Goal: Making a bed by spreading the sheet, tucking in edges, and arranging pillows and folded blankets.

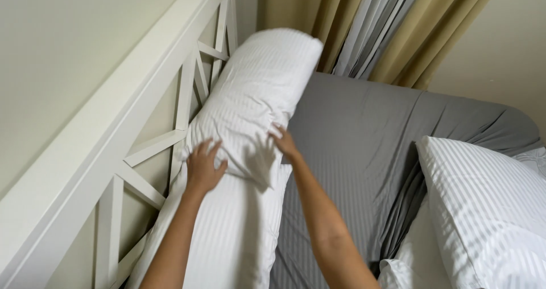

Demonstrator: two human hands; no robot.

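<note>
A white striped pillow [256, 96] leans against the white headboard [131, 130] at the head of the bed. My left hand [203, 167] lies flat on its lower left end, fingers spread. My right hand [283, 142] presses on its lower right edge, fingers apart. Under that pillow's near end lies a second white striped pillow [233, 232], stretching towards me along the headboard. Neither hand grips anything.
A grey fitted sheet [352, 147] covers the mattress. Another white striped pillow [489, 209] sits at the right, with white bedding [409, 266] below it. Beige and grey curtains [375, 27] hang behind the bed. A cream wall is at the left.
</note>
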